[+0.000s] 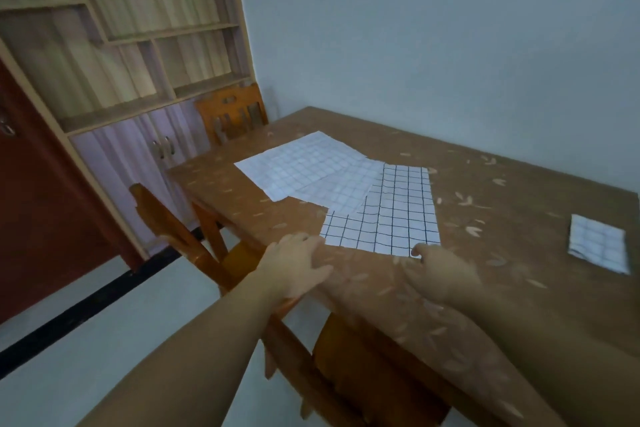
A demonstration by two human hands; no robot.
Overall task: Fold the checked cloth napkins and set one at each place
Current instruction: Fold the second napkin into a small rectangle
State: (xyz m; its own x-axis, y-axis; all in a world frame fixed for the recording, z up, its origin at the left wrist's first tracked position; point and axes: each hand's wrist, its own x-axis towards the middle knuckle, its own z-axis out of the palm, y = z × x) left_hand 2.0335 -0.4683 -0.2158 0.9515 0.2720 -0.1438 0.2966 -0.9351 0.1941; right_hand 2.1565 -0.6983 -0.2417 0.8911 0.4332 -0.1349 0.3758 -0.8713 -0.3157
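Head | left hand point(294, 267) flat at napkin point(391, 218) | right hand point(440, 274) grip unclear | folded napkin point(597, 243) apart

We note three checked napkins spread flat and overlapping on the table point(519, 177): nearest napkin point(388, 218), middle napkin point(346, 189), far napkin point(298, 161). The left hand point(298, 263) lies flat, fingertips at the nearest napkin's near-left corner. The right hand point(440, 274), blurred, touches its near-right corner; we cannot tell its grip. A folded napkin point(597, 243) lies well apart, to the right.
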